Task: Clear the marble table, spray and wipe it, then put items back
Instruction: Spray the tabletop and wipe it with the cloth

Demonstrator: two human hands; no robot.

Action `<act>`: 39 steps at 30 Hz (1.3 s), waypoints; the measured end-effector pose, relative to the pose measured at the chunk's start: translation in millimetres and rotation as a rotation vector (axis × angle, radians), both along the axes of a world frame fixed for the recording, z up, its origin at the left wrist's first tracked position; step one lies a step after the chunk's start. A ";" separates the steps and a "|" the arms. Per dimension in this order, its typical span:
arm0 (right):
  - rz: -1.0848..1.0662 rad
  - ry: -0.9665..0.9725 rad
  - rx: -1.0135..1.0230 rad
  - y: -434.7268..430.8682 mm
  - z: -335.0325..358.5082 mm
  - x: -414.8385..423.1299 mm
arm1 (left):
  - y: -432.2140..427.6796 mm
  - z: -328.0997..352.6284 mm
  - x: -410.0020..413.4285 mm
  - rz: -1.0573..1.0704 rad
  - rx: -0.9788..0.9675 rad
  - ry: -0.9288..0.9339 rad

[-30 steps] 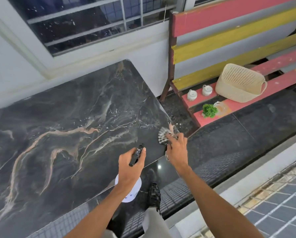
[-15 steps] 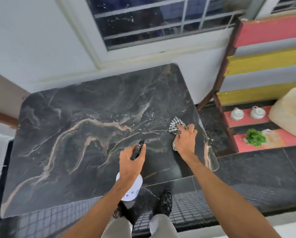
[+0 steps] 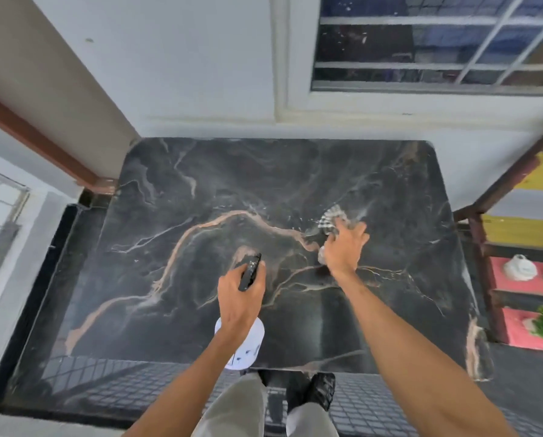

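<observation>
Left hand (image 3: 240, 299) grips spray bottle (image 3: 243, 343); right hand (image 3: 346, 244) presses cloth (image 3: 330, 219) on table (image 3: 169, 279).

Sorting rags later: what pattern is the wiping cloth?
Checked, dark on white; the cloth shows under the right hand, head view.

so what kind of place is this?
Likely a home porch or veranda: a barred window, tiled floor, a painted slatted bench beside the marble table.

The marble table (image 3: 200, 190) looks polished and glossy, the checked cloth (image 3: 330, 219) soft and woven, the spray bottle (image 3: 243, 345) probably smooth white plastic.
</observation>
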State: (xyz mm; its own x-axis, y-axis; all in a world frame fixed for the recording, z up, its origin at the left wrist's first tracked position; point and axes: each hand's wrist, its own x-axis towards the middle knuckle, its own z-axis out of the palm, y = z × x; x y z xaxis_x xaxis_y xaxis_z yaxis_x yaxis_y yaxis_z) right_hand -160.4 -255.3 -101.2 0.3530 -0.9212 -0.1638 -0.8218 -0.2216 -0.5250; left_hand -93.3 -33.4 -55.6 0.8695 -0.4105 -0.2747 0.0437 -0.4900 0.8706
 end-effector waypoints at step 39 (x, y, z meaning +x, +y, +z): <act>0.571 0.074 -0.121 -31.1 -2.9 2.0 | -98.0 0.7 67.3 -0.127 -0.177 -0.001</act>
State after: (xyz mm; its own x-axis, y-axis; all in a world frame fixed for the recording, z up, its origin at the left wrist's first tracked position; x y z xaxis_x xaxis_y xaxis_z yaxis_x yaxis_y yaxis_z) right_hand -158.5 -286.4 -104.1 0.7903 -0.6023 -0.1123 -0.5881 -0.6944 -0.4146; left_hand -26.1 -131.3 -54.9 0.8081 -0.5583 -0.1876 -0.0097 -0.3311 0.9435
